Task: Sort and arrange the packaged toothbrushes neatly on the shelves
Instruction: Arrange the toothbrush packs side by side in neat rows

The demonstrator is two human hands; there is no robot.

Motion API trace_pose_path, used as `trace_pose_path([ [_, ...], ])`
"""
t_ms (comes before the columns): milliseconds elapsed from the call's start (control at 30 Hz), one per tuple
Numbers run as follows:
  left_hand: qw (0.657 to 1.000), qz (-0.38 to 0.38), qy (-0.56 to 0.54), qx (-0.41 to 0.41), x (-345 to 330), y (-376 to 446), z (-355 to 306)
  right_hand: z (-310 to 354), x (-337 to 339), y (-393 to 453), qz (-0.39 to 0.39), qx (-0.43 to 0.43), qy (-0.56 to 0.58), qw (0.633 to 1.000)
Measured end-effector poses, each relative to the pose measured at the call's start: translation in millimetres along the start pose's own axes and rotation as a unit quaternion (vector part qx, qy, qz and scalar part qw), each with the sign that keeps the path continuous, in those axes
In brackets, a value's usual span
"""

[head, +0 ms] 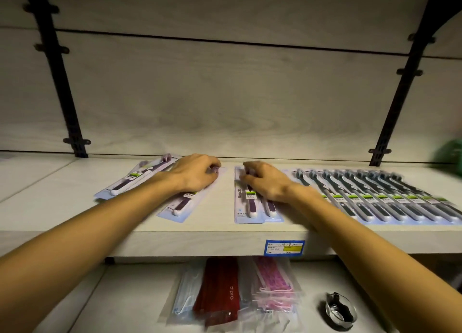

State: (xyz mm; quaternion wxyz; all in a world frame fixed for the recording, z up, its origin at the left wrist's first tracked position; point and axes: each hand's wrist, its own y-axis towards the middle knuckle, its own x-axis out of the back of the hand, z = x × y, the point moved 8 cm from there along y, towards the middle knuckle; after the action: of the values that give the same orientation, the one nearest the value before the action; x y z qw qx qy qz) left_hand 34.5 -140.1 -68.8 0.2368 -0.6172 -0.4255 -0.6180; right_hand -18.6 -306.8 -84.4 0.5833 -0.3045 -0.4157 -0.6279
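Meanwhile, two purple toothbrush packs [252, 202] were pinned flat on the shelf [225, 240] by the curled fingers of the right hand [265, 182], apparently to be squared beside the tidy dark row [380, 197]. A skewed pack [183, 204] was pressed under the bent fingers of the left hand [195, 173]; another crooked pack [130, 182] lay just beside.

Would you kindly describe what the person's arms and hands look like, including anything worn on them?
Both forearms are bare up to the frame edge, with no sleeves in view. The left hand and right hand wear no gloves, and no rings, watch or bracelets are visible.
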Motion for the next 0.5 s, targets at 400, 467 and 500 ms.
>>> trace_pose_path([
  [400,0.972,-0.124,-0.149,0.133,-4,14,-37,-13,-2,-1,-0.051,-0.027,0.078,0.995],
  [467,0.969,-0.122,-0.159,0.145,-7,16,-43,-15,0,-3,-0.059,-0.025,0.078,0.995],
  [500,0.966,-0.119,-0.172,0.15,-8,17,-44,-16,1,-3,-0.061,-0.024,0.082,0.994],
])
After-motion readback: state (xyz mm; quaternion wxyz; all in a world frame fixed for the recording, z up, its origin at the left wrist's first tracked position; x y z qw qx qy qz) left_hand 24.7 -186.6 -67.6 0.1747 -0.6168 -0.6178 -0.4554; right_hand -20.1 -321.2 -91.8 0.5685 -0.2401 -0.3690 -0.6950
